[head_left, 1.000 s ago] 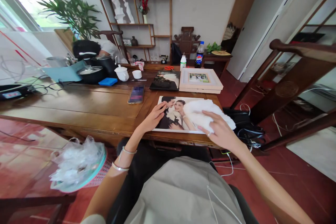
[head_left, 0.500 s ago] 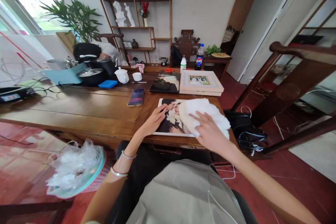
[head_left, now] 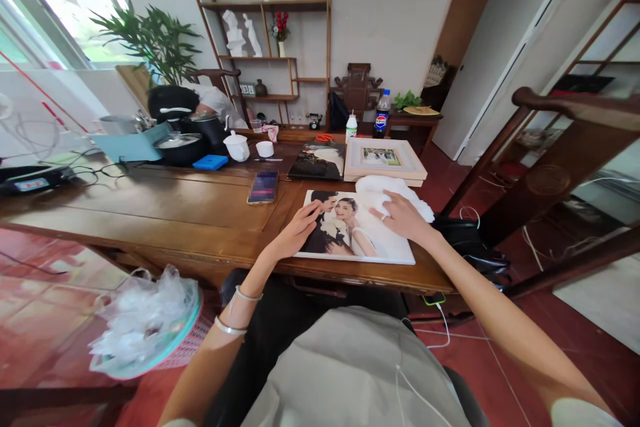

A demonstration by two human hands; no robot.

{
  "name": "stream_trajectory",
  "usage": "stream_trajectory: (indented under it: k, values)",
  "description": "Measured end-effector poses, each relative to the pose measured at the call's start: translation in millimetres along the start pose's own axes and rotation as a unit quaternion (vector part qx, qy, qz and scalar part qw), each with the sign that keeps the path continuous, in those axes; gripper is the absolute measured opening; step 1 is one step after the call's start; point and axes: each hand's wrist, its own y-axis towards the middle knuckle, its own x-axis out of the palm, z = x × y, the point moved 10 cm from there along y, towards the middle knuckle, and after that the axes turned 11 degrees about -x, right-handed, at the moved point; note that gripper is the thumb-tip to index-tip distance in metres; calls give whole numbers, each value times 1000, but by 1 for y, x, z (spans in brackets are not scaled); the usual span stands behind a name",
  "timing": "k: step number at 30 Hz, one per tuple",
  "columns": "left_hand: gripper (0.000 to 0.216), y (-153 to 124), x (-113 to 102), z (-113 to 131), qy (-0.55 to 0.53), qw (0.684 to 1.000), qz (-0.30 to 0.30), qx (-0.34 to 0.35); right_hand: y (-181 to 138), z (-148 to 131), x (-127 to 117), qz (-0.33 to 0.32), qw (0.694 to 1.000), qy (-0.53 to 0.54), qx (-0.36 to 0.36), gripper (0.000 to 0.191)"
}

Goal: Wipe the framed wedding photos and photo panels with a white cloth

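Observation:
A large printed portrait photo [head_left: 385, 247] lies flat on the wooden table [head_left: 165, 203] in front of me. My left hand [head_left: 295, 232] rests on the photo's left edge with fingers stretched out, holding it down. Over the photo's far right corner, my right hand [head_left: 403, 215] presses down on a white cloth [head_left: 395, 188], fingers curled on it. The cloth is bunched between the photo and a stack of framed pictures [head_left: 384, 159].
A phone [head_left: 263, 187] lies left of the photo, a dark photo print [head_left: 318, 160] behind it. Farther left are a teapot [head_left: 237, 145], cup, blue box, pots and cables. A basket with plastic wrap [head_left: 145, 320] stands at lower left, a wooden chair [head_left: 565, 167] at right.
My right hand has swept the white cloth from the middle of the photo up to its far right corner, uncovering the picture. My left hand has stayed on the left edge.

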Motion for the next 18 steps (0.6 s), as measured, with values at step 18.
stream_trajectory:
  k: [18]
  values:
    - [46, 3, -15, 3, -81, 991, 62, -87, -50, -52, -20, 27, 1000, -3, -11, 31]
